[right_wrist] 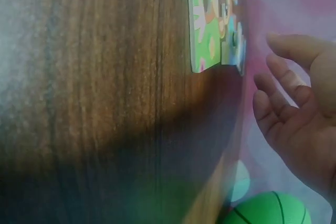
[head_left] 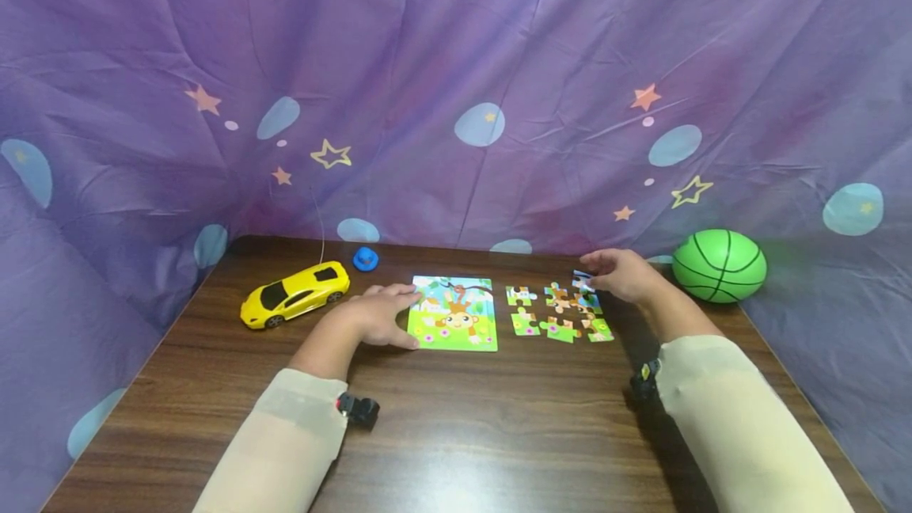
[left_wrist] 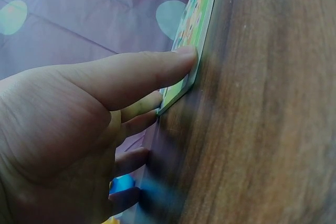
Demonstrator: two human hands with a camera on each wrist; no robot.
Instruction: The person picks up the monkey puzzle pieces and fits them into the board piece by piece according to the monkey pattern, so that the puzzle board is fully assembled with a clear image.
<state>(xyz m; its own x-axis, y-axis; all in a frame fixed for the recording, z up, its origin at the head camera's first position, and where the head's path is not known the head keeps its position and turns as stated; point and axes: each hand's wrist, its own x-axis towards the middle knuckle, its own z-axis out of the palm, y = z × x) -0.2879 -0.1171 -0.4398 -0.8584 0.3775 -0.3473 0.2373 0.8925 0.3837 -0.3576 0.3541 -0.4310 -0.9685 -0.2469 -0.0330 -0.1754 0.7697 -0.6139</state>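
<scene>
A square picture board with a cartoon monkey lies flat on the table. My left hand rests at its left side, fingers spread. In the left wrist view, the straight thumb touches the board's edge. To the right of the board lie several jigsaw pieces with matching monkey artwork, some touching one another. My right hand hovers by the upper right piece, partly covering it. In the right wrist view, this hand's fingers are loosely bent, apart from the thumb, with nothing between them.
A yellow toy car stands at the left, near a small blue round object. A green ball sits at the table's right edge. Behind the brown wooden table hangs a purple patterned curtain.
</scene>
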